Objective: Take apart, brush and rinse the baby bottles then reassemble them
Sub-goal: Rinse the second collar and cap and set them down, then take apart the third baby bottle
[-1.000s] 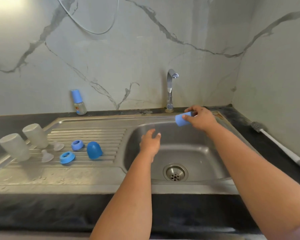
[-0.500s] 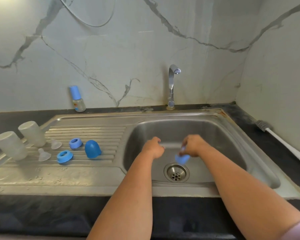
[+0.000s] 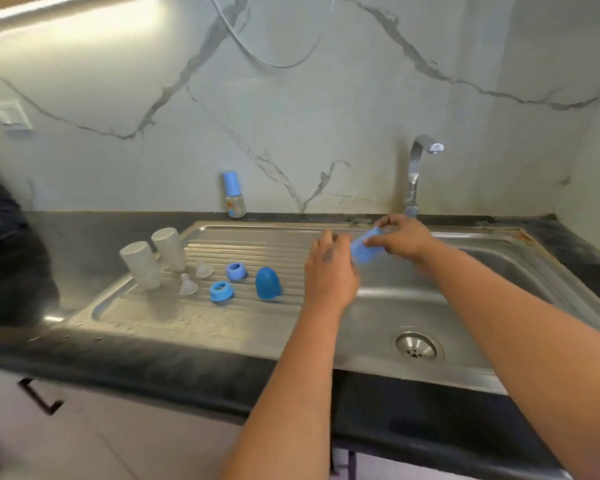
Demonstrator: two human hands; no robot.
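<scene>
My right hand (image 3: 404, 239) pinches a light blue bottle cap (image 3: 366, 247) above the left edge of the sink basin (image 3: 499, 289). My left hand (image 3: 329, 271) is right beside the cap, fingers loosely curled; whether it touches the cap is unclear. On the drainboard (image 3: 187, 313) stand two upside-down clear bottle bodies (image 3: 141, 263) (image 3: 169, 247), two clear teats (image 3: 188, 285) (image 3: 204, 270), two blue collar rings (image 3: 220, 291) (image 3: 236, 271) and a dark blue cap (image 3: 268, 283). An assembled bottle (image 3: 234, 199) with a blue cap stands against the back wall.
A chrome tap (image 3: 417, 168) rises behind the basin, with no water visible. The drain (image 3: 418, 345) sits at the basin's bottom. Black countertop (image 3: 153, 368) surrounds the sink. A dark shape (image 3: 11, 258) fills the left edge. A cabinet handle (image 3: 39, 398) is below.
My right hand carried the light blue cap from low over the drain up and left toward the drainboard side. My left hand moved with it. The camera swung left.
</scene>
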